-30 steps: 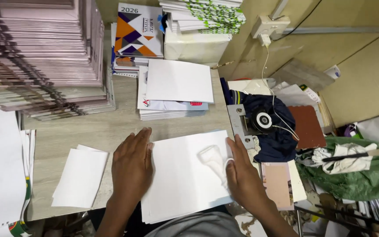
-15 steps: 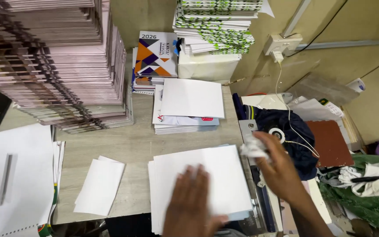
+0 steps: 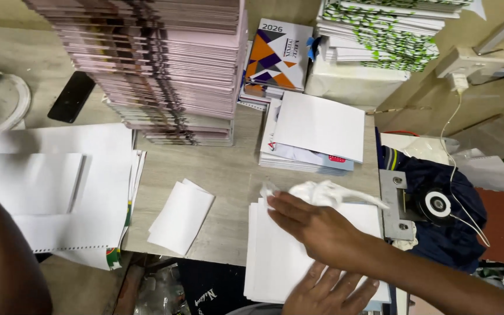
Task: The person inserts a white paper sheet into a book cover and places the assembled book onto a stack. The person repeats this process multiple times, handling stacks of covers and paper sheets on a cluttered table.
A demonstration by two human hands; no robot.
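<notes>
Wiping step, prob.: R hand (image 3: 317, 230) fingers closed on white rag (image 3: 329, 191) atop sheet stack (image 3: 272, 265), L hand (image 3: 328, 291) flat-open pinning it; next stroke needs stack steady.

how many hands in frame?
2. Right hand lies on the white sheet stack, touching a crumpled white cloth. Left hand is at the bottom edge, on the same stack.

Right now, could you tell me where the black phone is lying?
In the head view the black phone lies flat at the upper left of the table, just left of the tall stack of pink-edged booklets.
</notes>
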